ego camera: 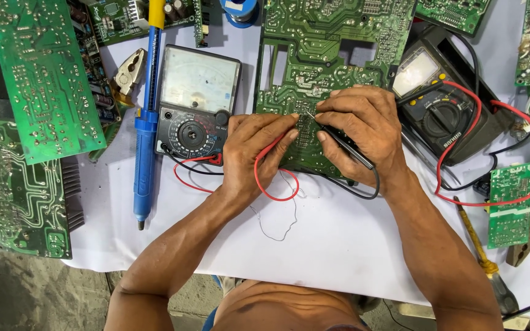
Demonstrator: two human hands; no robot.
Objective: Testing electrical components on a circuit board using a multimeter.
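Observation:
My left hand (254, 150) pinches a red test probe whose red lead (264, 190) loops below it, its tip on a large green circuit board (326, 55). Holding a black test probe (345, 144) slanted down to the same board is my right hand (363, 132); its black lead (363, 193) curves back under my wrist. Both probe tips meet near the middle of the board's near edge. The leads run left to an analog multimeter (196, 101) with a white dial face.
A blue desoldering pump (145, 132) lies left of the meter, with pliers (129, 70) beside it. A second black multimeter (443, 107) with red lead sits right. Several green boards ring the white table (338, 245). A screwdriver (483, 257) lies at right.

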